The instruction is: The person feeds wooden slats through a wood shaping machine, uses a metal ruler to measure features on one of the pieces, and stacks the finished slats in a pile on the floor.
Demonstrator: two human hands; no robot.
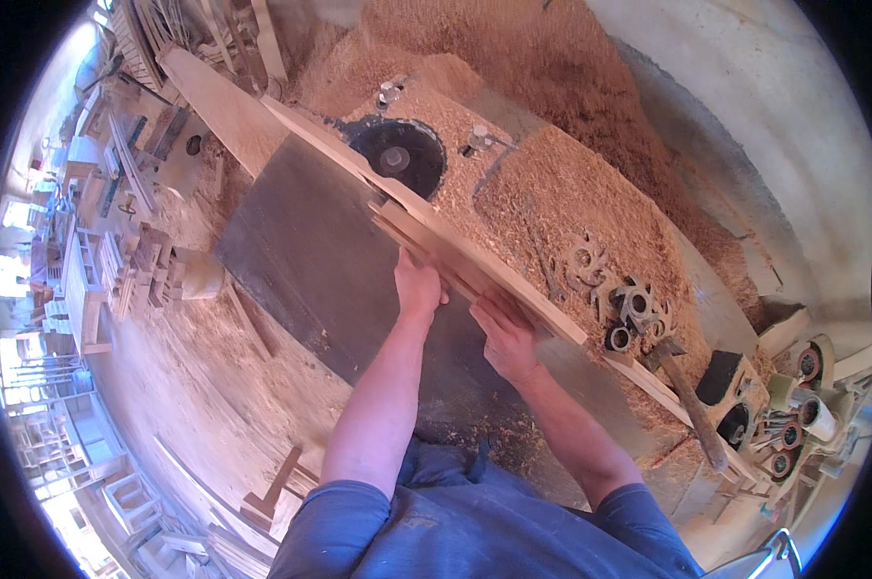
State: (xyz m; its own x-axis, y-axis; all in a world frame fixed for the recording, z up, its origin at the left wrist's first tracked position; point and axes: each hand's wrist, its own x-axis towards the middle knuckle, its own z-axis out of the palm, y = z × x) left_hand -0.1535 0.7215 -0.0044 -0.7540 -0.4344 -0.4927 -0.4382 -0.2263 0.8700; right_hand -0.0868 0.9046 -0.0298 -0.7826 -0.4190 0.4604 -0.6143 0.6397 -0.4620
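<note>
A narrow wooden strip (418, 239) lies along the long wooden fence (552, 311) of a spindle moulder with a dark metal table (305, 246). My left hand (420, 286) is closed on the strip near its far left end, fingers bent and thumb pointing right. Farther right, my right hand (505, 336) presses its fingers against the same strip, the fingertips partly hidden along it. Just behind the fence is the round dark spindle opening (397, 157). Any cutter touching the strip is hidden by the fence.
Wood shavings (552, 193) cover the machine top behind the fence and pile against the wall. Several metal cutter heads (636, 302) and a hammer (694, 410) lie at the right. A long board (219, 106) extends beyond the table's far left. Stacked offcuts (146, 270) stand at left.
</note>
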